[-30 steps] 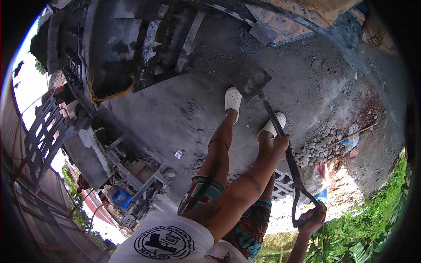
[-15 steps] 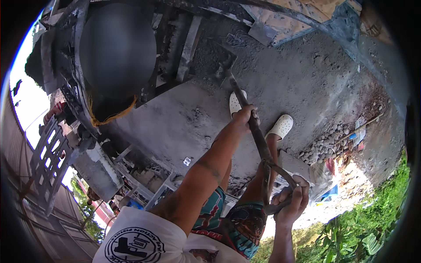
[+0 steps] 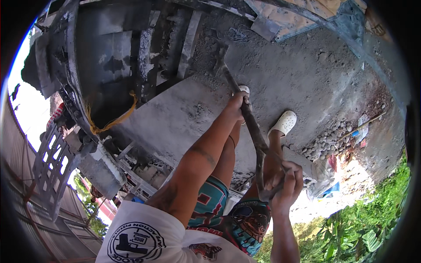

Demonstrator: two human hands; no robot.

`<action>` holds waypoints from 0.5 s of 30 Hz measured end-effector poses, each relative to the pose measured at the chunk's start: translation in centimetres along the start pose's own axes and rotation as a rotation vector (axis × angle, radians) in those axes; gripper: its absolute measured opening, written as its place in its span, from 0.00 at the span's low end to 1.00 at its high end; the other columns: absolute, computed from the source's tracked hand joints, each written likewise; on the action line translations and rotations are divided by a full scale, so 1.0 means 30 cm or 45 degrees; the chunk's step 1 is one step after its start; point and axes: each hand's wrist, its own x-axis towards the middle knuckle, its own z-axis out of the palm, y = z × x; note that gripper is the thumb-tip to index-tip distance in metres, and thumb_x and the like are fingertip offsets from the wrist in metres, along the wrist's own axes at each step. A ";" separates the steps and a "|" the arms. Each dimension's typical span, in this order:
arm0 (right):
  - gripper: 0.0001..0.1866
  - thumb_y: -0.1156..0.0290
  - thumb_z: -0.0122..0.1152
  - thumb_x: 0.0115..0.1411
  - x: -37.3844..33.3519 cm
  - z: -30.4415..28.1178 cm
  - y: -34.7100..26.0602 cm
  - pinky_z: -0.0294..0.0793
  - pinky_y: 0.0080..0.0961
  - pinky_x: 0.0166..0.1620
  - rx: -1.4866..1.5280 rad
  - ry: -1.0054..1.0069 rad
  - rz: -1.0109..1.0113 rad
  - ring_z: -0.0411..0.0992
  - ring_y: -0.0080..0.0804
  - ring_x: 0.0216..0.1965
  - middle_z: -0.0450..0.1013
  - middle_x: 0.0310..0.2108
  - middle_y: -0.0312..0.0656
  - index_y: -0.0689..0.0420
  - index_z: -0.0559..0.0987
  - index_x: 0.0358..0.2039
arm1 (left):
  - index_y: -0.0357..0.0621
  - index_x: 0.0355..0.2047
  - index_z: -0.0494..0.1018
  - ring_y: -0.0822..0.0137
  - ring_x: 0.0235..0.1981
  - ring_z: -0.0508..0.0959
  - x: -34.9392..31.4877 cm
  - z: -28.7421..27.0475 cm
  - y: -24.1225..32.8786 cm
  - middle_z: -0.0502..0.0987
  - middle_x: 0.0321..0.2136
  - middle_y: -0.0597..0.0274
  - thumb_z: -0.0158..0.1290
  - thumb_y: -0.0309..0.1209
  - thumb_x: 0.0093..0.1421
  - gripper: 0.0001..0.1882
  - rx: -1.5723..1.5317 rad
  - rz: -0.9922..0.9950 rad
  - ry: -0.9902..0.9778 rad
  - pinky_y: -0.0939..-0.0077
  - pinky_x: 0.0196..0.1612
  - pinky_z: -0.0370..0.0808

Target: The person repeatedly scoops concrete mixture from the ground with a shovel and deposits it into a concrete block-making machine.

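A dark, dirt-covered shovel point(image 3: 254, 129) slants from upper left to lower right in front of me. Its blade point(image 3: 221, 59) rests against the grey soil point(image 3: 205, 57) beside a timber frame, and its near end splits into a forked handle. My left hand point(image 3: 238, 104) wraps round the shaft partway down. At the near end my right hand point(image 3: 288, 186) is closed on the crosspiece of the handle. Just beyond my left hand is one white clog point(image 3: 242, 90), partly hidden; another white clog point(image 3: 285, 122) stands to the right of the shaft.
Charred timber framing point(image 3: 189, 44) with a yellow rope point(image 3: 115, 125) stands at the left. Loose wire point(image 3: 237, 35) lies near the far sheeting point(image 3: 298, 17). To the right are a gravel heap point(image 3: 326, 142), a concrete block point(image 3: 298, 162) and green plants point(image 3: 351, 228).
The shovel has slid a little forward and left, with both hands still on it. My left hand has moved up and left; my right hand has risen slightly.
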 end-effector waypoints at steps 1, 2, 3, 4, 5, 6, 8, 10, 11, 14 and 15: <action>0.11 0.70 0.40 0.65 -0.029 -0.019 -0.022 0.63 0.19 0.17 0.039 0.007 -0.009 0.60 0.21 0.13 0.62 0.15 0.38 0.63 0.69 0.39 | 0.51 0.14 0.61 0.71 0.08 0.62 -0.019 0.034 0.006 0.61 0.08 0.71 0.46 0.28 0.56 0.14 0.001 -0.011 0.007 0.76 0.14 0.65; 0.11 0.69 0.39 0.65 -0.009 0.004 -0.023 0.62 0.19 0.16 0.042 -0.032 -0.123 0.60 0.20 0.13 0.62 0.15 0.38 0.63 0.69 0.39 | 0.51 0.14 0.61 0.72 0.08 0.62 -0.025 0.063 0.016 0.61 0.08 0.71 0.46 0.28 0.56 0.14 0.028 -0.019 0.028 0.76 0.14 0.65; 0.11 0.69 0.39 0.65 0.013 0.038 -0.007 0.62 0.19 0.16 0.049 -0.084 -0.230 0.60 0.20 0.13 0.63 0.15 0.38 0.62 0.69 0.39 | 0.52 0.14 0.61 0.73 0.08 0.63 -0.017 0.059 0.036 0.61 0.08 0.71 0.46 0.29 0.56 0.14 0.050 -0.015 0.057 0.76 0.14 0.65; 0.11 0.69 0.39 0.65 0.072 0.108 0.033 0.62 0.19 0.16 -0.033 -0.034 -0.138 0.60 0.20 0.13 0.63 0.15 0.38 0.62 0.69 0.39 | 0.50 0.14 0.60 0.70 0.08 0.62 0.030 0.014 0.167 0.61 0.08 0.69 0.45 0.28 0.56 0.13 0.018 -0.099 0.019 0.73 0.14 0.65; 0.12 0.70 0.38 0.65 0.152 0.177 0.070 0.61 0.19 0.16 -0.122 0.019 -0.047 0.60 0.20 0.13 0.63 0.15 0.39 0.62 0.69 0.39 | 0.50 0.14 0.60 0.70 0.08 0.62 0.082 -0.015 0.233 0.61 0.08 0.69 0.45 0.28 0.56 0.13 0.019 -0.097 0.038 0.73 0.14 0.65; 0.13 0.70 0.36 0.65 0.221 0.215 0.062 0.60 0.18 0.15 -0.017 0.051 0.065 0.60 0.20 0.12 0.63 0.14 0.38 0.63 0.70 0.38 | 0.49 0.14 0.60 0.68 0.08 0.61 0.140 -0.035 0.288 0.61 0.08 0.67 0.45 0.27 0.55 0.13 0.078 -0.017 0.102 0.71 0.14 0.65; 0.14 0.71 0.35 0.64 0.398 0.068 0.125 0.59 0.18 0.14 -0.070 0.063 -0.044 0.58 0.20 0.10 0.61 0.13 0.37 0.64 0.71 0.38 | 0.47 0.15 0.60 0.65 0.08 0.60 0.273 0.015 0.357 0.60 0.09 0.63 0.44 0.27 0.54 0.12 0.102 0.066 0.190 0.68 0.15 0.65; 0.15 0.68 0.37 0.64 0.462 -0.061 0.249 0.59 0.18 0.13 -0.115 0.122 -0.026 0.57 0.21 0.08 0.60 0.11 0.35 0.63 0.72 0.36 | 0.46 0.15 0.60 0.64 0.09 0.60 0.338 -0.006 0.257 0.59 0.08 0.61 0.45 0.28 0.52 0.11 0.087 0.153 0.295 0.65 0.16 0.66; 0.15 0.64 0.39 0.64 0.513 -0.092 0.322 0.61 0.19 0.13 -0.041 0.034 -0.047 0.58 0.23 0.08 0.60 0.10 0.35 0.62 0.71 0.35 | 0.46 0.16 0.60 0.62 0.11 0.64 0.363 -0.063 0.254 0.61 0.10 0.61 0.47 0.29 0.53 0.11 0.036 0.171 0.193 0.63 0.18 0.68; 0.13 0.70 0.38 0.62 0.553 -0.197 0.434 0.58 0.19 0.13 -0.089 0.102 -0.046 0.56 0.21 0.08 0.61 0.11 0.37 0.62 0.73 0.31 | 0.42 0.26 0.65 0.58 0.22 0.74 0.408 -0.157 0.220 0.69 0.20 0.57 0.50 0.35 0.58 0.11 0.146 0.127 0.024 0.56 0.30 0.75; 0.13 0.68 0.39 0.62 0.581 -0.260 0.442 0.59 0.20 0.13 -0.125 0.287 0.003 0.57 0.22 0.08 0.62 0.11 0.37 0.61 0.72 0.29 | 0.41 0.30 0.66 0.56 0.27 0.76 0.438 -0.139 0.179 0.71 0.23 0.55 0.51 0.38 0.60 0.12 0.171 0.068 0.054 0.52 0.34 0.76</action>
